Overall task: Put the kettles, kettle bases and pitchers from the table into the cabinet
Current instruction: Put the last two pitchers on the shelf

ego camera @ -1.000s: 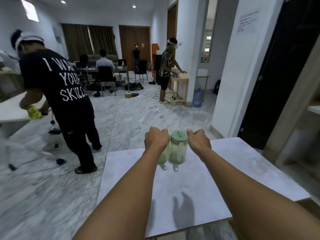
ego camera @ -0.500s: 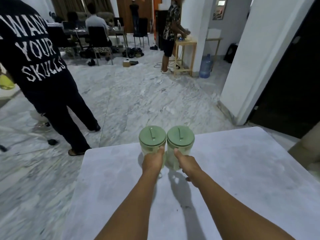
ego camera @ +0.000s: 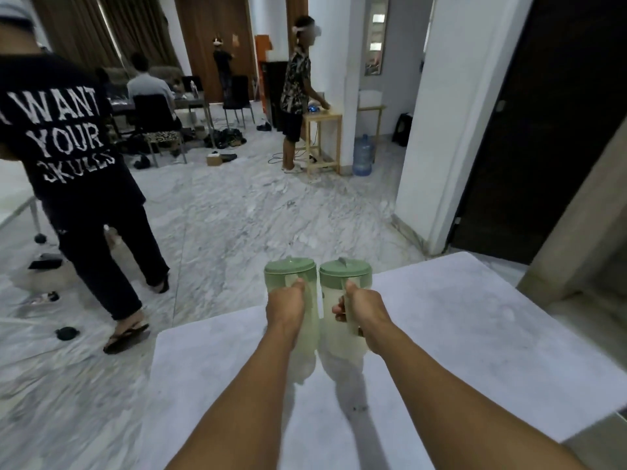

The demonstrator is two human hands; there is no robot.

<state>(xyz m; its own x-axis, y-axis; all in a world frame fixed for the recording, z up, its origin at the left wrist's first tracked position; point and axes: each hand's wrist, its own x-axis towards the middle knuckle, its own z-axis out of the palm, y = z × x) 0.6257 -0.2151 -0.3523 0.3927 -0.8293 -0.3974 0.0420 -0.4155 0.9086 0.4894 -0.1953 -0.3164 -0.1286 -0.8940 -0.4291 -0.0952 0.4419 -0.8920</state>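
Fingers [ego camera: 339, 308] round two green-lidded pitchers [ego camera: 342, 300] — over white table [ego camera: 475, 334], marble floor [ego camera: 254, 215] beyond

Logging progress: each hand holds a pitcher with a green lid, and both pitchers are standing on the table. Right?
Not quite. The head view shows the left hand and right hand holding the left pitcher and right pitcher lifted above the table, not standing on it.

Grey-veined white marble floor [ego camera: 258, 212]. Left: person in a black printed T-shirt [ego camera: 68, 130] and black trousers, wearing sandals. Background: person in a patterned shirt [ego camera: 296, 86] standing at a light wooden side table [ego camera: 322, 137]; blue plastic water bottle [ego camera: 363, 156] beside a white pillar [ego camera: 349, 79]; black chairs [ego camera: 237, 100].
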